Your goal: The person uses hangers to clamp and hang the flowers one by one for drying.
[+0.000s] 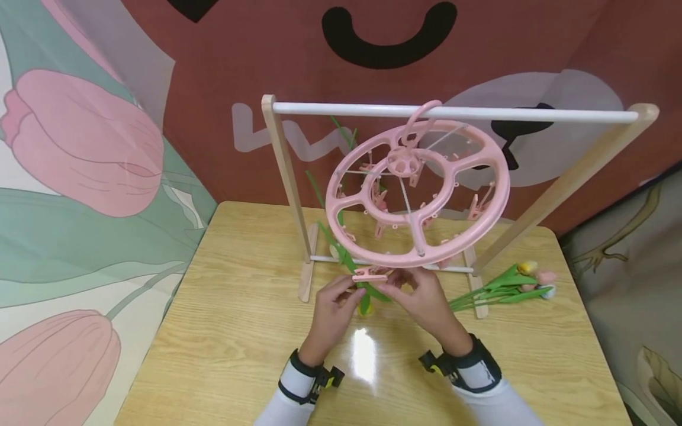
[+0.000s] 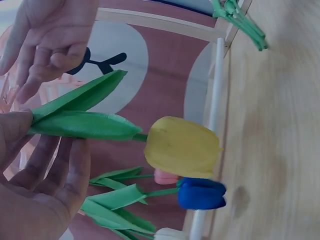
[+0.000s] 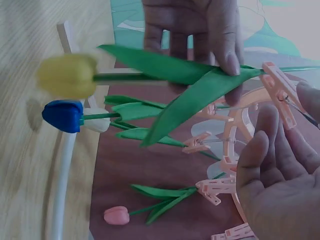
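Observation:
A yellow artificial tulip [image 2: 182, 146] hangs head down, its green leaves [image 3: 200, 95] partly in front of my left hand [image 1: 333, 309]. Thumb and fingers of that hand pinch the tulip at its leaves and stem. Just above the pinch, a pink clothespin [image 3: 279, 95] sits at the stem. My right hand [image 1: 423, 299] holds this clothespin between thumb and fingers, its other fingers loosely curled. Over both hands hangs a round pink drying hanger [image 1: 421, 251]. Other tulips hang from its clips, among them a blue tulip [image 3: 62, 116] and a pink tulip [image 3: 116, 215].
The hanger hooks over a white rod [image 1: 341, 109] on a wooden stand [image 1: 285, 171]. Several loose tulips [image 1: 511, 287] lie at the right of the wooden table [image 1: 234, 307], by the stand's foot. A printed cloth [image 1: 240, 59] hangs behind.

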`<state>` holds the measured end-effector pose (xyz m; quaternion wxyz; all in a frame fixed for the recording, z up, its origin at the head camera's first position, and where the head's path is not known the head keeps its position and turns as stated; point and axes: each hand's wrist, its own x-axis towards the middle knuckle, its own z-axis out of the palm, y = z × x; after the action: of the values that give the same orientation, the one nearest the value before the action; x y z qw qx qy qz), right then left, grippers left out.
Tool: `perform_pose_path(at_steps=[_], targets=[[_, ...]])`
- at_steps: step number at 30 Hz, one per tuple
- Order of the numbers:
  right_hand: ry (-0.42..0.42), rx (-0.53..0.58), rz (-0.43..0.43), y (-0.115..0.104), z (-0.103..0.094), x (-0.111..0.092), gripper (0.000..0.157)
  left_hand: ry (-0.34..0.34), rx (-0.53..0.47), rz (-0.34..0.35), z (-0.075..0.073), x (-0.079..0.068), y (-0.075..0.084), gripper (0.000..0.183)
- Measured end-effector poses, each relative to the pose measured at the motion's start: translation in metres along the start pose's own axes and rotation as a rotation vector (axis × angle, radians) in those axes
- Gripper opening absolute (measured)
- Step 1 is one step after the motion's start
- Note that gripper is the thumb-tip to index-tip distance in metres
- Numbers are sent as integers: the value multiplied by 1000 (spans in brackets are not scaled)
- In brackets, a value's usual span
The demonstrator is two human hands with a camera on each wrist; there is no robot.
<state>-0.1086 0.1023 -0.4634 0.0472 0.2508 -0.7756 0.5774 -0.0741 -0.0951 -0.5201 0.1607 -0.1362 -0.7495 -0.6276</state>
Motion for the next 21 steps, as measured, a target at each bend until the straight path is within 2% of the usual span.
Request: perform_pose_path(at_steps=[5,8,12,17,19,21], targets=[[-69,34,47,6,-5,-13,33,26,4,70,-3,6,4,20],[-123,-6,80,13,-12,-24,26,29,16,103,-4,10,6,19],[-172,-192,114,27,-25,-38,18,20,60,169,-3,16,9,21],[-214,-435,188,47,-41,-56,18,10,108,221,-2,22,8,24],[-233,-544,171,57,-49,-63,17,6,114,226,-2,22,7,24],[-238,-656,114,67,-62,-70,16,1,113,232,-2,23,7,24]])
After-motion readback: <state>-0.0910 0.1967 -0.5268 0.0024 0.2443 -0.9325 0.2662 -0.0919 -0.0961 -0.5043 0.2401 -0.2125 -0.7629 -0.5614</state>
